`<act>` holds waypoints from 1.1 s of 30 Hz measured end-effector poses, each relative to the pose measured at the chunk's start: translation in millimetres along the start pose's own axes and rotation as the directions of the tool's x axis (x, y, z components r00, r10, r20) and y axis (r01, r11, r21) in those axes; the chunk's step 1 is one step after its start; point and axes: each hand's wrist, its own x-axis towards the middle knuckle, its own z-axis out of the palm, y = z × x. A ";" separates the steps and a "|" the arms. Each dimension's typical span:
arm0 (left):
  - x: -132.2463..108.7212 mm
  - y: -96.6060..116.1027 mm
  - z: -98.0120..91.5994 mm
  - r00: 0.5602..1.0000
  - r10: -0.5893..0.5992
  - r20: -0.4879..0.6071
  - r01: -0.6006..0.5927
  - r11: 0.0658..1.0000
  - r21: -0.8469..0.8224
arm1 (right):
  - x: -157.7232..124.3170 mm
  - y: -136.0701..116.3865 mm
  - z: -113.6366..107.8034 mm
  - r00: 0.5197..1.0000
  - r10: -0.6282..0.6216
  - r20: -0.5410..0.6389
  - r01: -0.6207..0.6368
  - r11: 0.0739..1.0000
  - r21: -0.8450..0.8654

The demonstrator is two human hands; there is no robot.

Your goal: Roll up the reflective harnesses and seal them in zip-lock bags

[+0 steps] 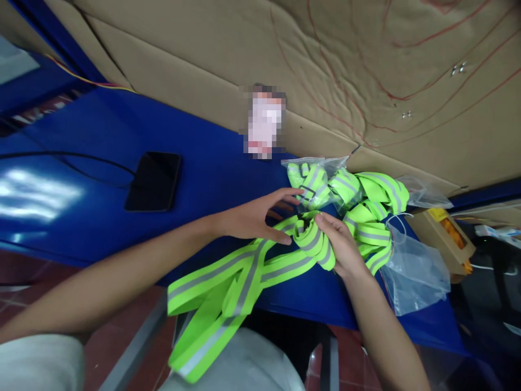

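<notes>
Both hands meet over a neon-green reflective strap (244,277) at the near edge of the blue table (101,163). Right hand (344,244) is closed around the strap's rolled end, thumb on top of the coil. Left hand (254,217) is half open, fingers spread, thumb and fingertips touching the strap just beside the coil.

From the coil the strap's long axis runs toward the person and to their left, its loose loops hanging off the table edge over the lap; grey reflective bands run along its length.

Just beyond the coil lies a pile of rolled straps (358,201), some in clear plastic bags (415,271). Well left of the coil sits a dark phone (153,181). No writing is readable.
</notes>
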 end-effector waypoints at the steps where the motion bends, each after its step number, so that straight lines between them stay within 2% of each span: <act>1: -0.5 0.0 1.4 0.999 0.041 0.017 -0.042 0.997 0.062 | -0.1 1.7 1.1 1.000 0.000 0.010 0.000 1.000 -0.016; 6: -1.2 -3.6 14.4 0.961 0.255 0.104 -0.275 0.918 0.285 | 1.4 13.1 5.7 0.997 -0.028 0.071 0.035 0.994 -0.103; 10: 1.1 -8.0 19.6 0.942 0.320 0.106 -0.337 0.891 0.305 | 3.4 19.3 8.9 0.997 -0.014 0.070 0.025 0.988 -0.152; 12: 2.1 -8.8 19.5 0.941 0.322 0.101 -0.337 0.891 0.303 | 3.1 19.4 10.2 1.000 -0.008 0.023 0.011 0.991 -0.132; 14: 2.8 -8.8 18.1 0.942 0.321 0.094 -0.334 0.896 0.292 | 1.6 16.6 10.6 0.998 0.058 0.009 -0.057 0.996 -0.069; 16: 2.9 -7.9 16.1 0.938 0.337 0.077 -0.345 0.898 0.274 | 0.0 11.3 9.6 0.987 0.146 0.066 -0.147 0.989 0.017; 18: 2.3 -5.8 14.2 0.938 0.343 0.047 -0.342 0.899 0.274 | -0.2 5.4 7.1 0.976 0.168 0.139 -0.180 0.980 0.085; 21: 0.9 0.0 12.7 0.951 0.304 -0.052 -0.277 0.918 0.285 | 2.5 -0.3 1.2 0.983 0.087 0.163 -0.103 0.990 0.092; 25: 1.1 7.0 12.8 0.960 0.144 -0.242 -0.093 0.973 0.209 | 6.1 3.6 -7.1 0.979 -0.093 0.181 0.112 0.989 -0.099; 28: 4.0 6.5 12.4 0.942 -0.010 -0.335 0.041 0.995 0.086 | 5.2 11.3 -9.5 0.938 -0.288 0.192 0.339 0.872 -0.352; 31: 7.0 2.9 12.1 0.911 -0.134 -0.389 0.110 0.990 -0.083 | 3.9 18.0 -7.2 0.876 -0.435 0.207 0.459 0.624 -0.632; 33: 7.9 1.1 12.4 0.901 -0.206 -0.383 0.146 0.973 -0.178 | 4.7 21.3 -4.4 0.835 -0.495 0.239 0.490 0.474 -0.732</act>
